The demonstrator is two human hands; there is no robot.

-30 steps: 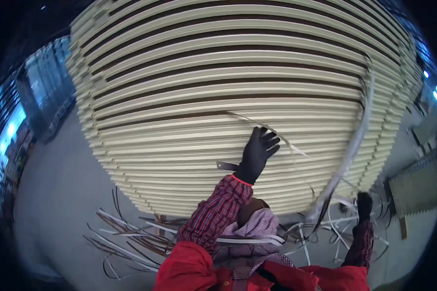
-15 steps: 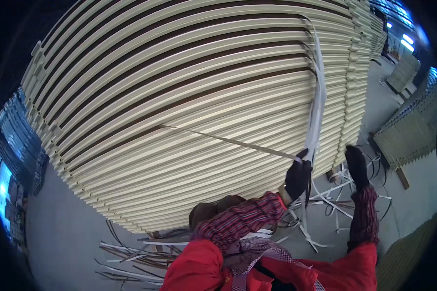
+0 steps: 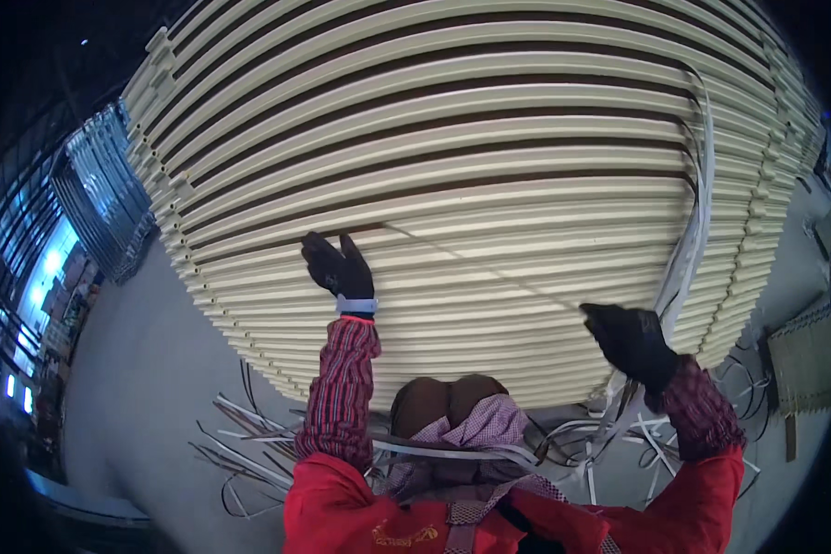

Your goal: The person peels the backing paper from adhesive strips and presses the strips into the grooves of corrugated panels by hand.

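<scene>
A tall stack of cream-coloured metal rails [image 3: 489, 314] fills the middle, with dark gaps between the upper rows. My left hand [image 3: 337, 268], in a black glove, reaches to the stack's left part; its thumb is apart from the fingers and nothing shows in it. My right hand [image 3: 630, 342], also black-gloved, is closed on the end of a thin strap [image 3: 485, 266]. That strap stretches up and left from my fingers into a gap between rails. Close behind the right hand, a bundle of whitish straps [image 3: 702, 203] hangs from several gaps.
Loose cut straps [image 3: 249, 443] litter the grey floor on the left, and a tangle of them [image 3: 656, 443] lies at the right. Other stacked panels [image 3: 803, 360] stand at the far right, and bluish metal racks [image 3: 111, 194] stand at the far left.
My left hand has left the strap and bundle and swung left to the stack. My right hand has come in from beside the stack and now holds the strap. The view has turned left.
</scene>
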